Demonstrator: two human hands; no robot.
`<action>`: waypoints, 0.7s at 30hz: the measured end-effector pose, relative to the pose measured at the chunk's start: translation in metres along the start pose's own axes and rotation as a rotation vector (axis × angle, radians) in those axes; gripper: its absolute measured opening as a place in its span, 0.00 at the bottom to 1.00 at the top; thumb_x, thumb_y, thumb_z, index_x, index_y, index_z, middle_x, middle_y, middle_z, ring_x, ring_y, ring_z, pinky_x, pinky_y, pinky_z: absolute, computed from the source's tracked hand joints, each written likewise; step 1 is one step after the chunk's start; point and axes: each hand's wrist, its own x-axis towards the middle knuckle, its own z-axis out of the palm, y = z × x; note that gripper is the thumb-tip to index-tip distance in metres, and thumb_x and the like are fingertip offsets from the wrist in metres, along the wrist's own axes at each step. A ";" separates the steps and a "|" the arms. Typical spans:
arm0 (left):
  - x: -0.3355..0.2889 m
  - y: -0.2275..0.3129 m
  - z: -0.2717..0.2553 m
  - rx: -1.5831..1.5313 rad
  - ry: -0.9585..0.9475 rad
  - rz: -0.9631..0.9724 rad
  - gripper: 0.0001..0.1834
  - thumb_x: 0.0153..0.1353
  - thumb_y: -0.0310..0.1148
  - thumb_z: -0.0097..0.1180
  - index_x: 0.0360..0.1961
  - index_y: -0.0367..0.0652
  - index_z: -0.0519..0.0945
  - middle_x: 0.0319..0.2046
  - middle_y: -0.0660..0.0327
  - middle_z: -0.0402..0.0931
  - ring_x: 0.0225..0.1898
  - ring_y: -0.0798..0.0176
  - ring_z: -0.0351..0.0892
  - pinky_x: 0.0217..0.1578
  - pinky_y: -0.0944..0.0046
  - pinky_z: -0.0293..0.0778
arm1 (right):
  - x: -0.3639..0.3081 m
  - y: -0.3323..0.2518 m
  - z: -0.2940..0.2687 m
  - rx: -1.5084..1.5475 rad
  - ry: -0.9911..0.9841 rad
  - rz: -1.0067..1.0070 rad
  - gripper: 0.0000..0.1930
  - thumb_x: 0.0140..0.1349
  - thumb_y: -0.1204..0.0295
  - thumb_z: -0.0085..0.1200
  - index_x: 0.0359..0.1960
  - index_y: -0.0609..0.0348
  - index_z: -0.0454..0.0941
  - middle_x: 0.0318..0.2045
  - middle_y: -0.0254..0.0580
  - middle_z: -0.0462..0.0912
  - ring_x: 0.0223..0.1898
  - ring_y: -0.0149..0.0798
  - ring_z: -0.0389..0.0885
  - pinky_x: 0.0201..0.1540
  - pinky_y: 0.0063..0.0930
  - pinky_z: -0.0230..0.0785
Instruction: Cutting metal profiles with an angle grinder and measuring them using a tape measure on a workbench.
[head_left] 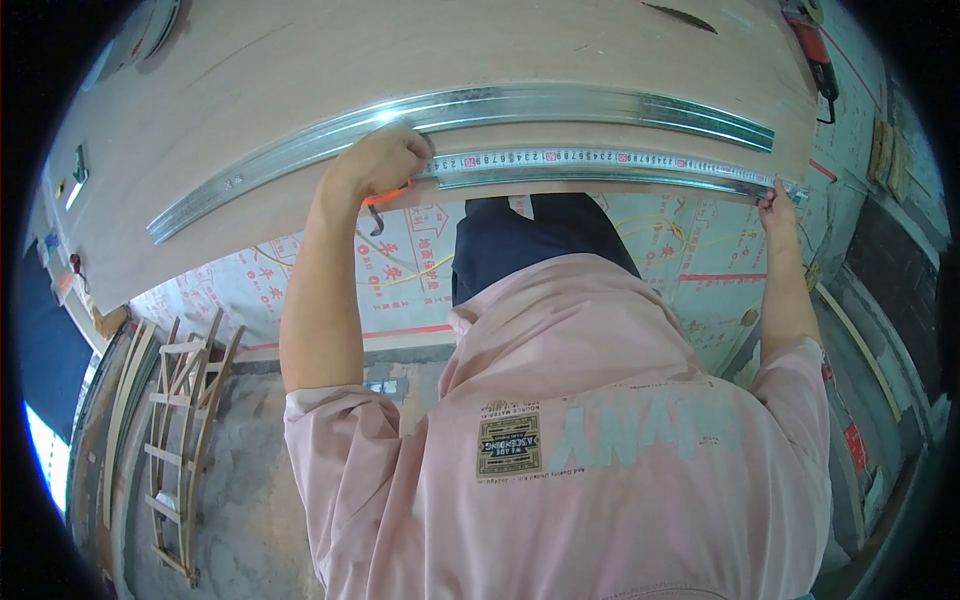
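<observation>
A tape measure's blade (600,158) is drawn out across the board, lying along a shorter galvanized metal channel (600,178) near the board's front edge. My left hand (382,160) is closed at the blade's left end, around the tape measure's case, of which an orange part and a dark strap show beneath the fingers. At the right end, my right hand (777,212) pinches the blade's tip against the end of the channel. Beyond the blade lies a longer galvanized channel (480,106), running past my left hand toward the left.
The channels rest on a large brown board (330,60). A red power tool (815,50) lies at its far right, and a dark flat strip (680,15) at the back. Printed floor covering (400,250) with a yellow cord (425,272) lies below. A wooden ladder (165,450) stands lower left.
</observation>
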 end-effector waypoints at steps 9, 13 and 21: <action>0.009 -0.004 0.003 0.184 0.050 0.196 0.15 0.57 0.34 0.54 0.40 0.37 0.87 0.35 0.45 0.84 0.38 0.43 0.82 0.44 0.48 0.76 | 0.027 0.001 -0.043 0.050 -0.165 -0.240 0.11 0.70 0.62 0.60 0.42 0.55 0.77 0.31 0.38 0.81 0.30 0.36 0.79 0.28 0.35 0.73; 0.000 -0.029 0.007 0.044 0.074 0.258 0.10 0.51 0.30 0.52 0.22 0.32 0.74 0.18 0.49 0.68 0.24 0.55 0.69 0.30 0.52 0.66 | 0.009 0.037 0.013 0.126 0.224 -0.292 0.15 0.66 0.71 0.63 0.51 0.61 0.76 0.31 0.42 0.84 0.22 0.34 0.80 0.20 0.30 0.72; 0.001 -0.018 0.007 -0.100 0.014 0.087 0.09 0.56 0.26 0.54 0.33 0.28 0.81 0.22 0.58 0.75 0.27 0.65 0.75 0.30 0.61 0.67 | -0.027 -0.056 -0.057 -0.101 0.417 -0.559 0.19 0.75 0.58 0.48 0.52 0.64 0.72 0.29 0.45 0.83 0.25 0.35 0.80 0.26 0.28 0.72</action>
